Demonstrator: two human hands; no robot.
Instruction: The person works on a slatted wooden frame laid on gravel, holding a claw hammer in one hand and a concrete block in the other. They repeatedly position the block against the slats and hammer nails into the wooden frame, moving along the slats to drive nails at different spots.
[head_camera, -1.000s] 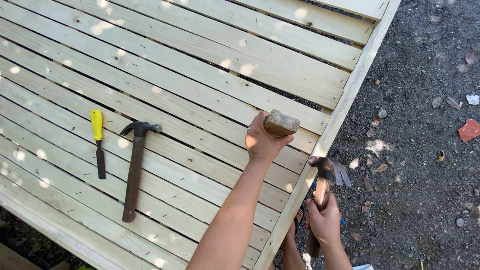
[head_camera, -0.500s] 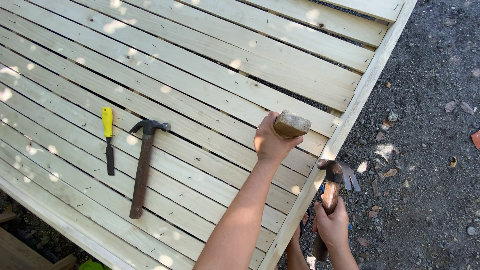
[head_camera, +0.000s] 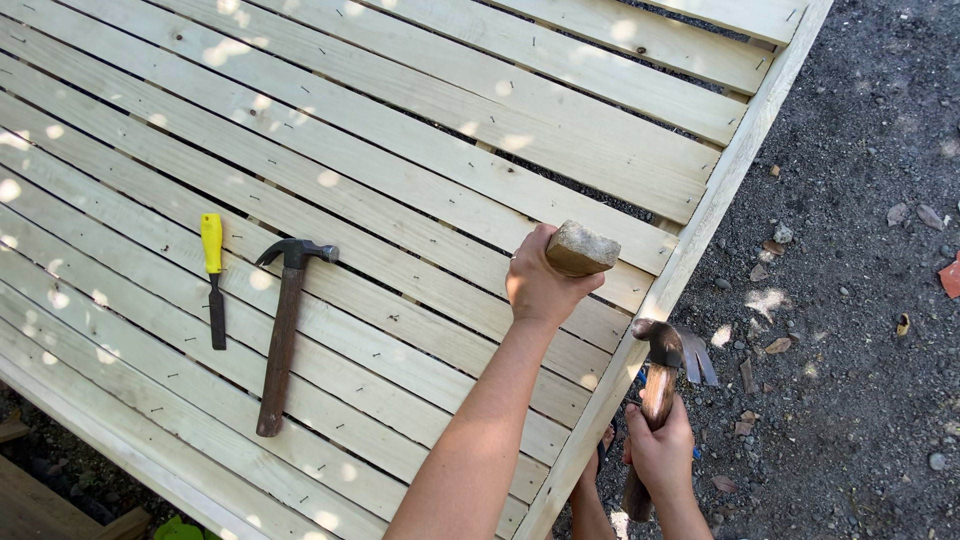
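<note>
**Block braced on the slats, claw hammer at the frame edge**

A large panel of pale, unpainted wooden slats nailed across a frame (head_camera: 420, 170) fills most of the view, lying flat above dark gravel ground (head_camera: 860, 200); its long side rail (head_camera: 690, 260) runs diagonally past the person's arms.

On the slats to the left lies a spare claw hammer with a brown wooden handle and dark steel head (head_camera: 281, 330), untouched, and just beside it a small chisel-like tool with a yellow handle and dark blade (head_camera: 213, 280).

The left hand (head_camera: 538, 285) is closed tight around a short, rough-ended block of wood (head_camera: 580, 248), holding it on the slats near the side rail. The right hand (head_camera: 660, 450) is wrapped firmly round the wooden handle of a second claw hammer (head_camera: 655, 385), low on the grip, its dark head sitting just beside the rail's outer edge with the claws pointing away over the gravel.

To work well here, I judge the block should sit flat and steady, fingers kept off its struck face, and the hammer should swing squarely from that low grip so the head meets the wood cleanly rather than glancing off the rail.
</note>
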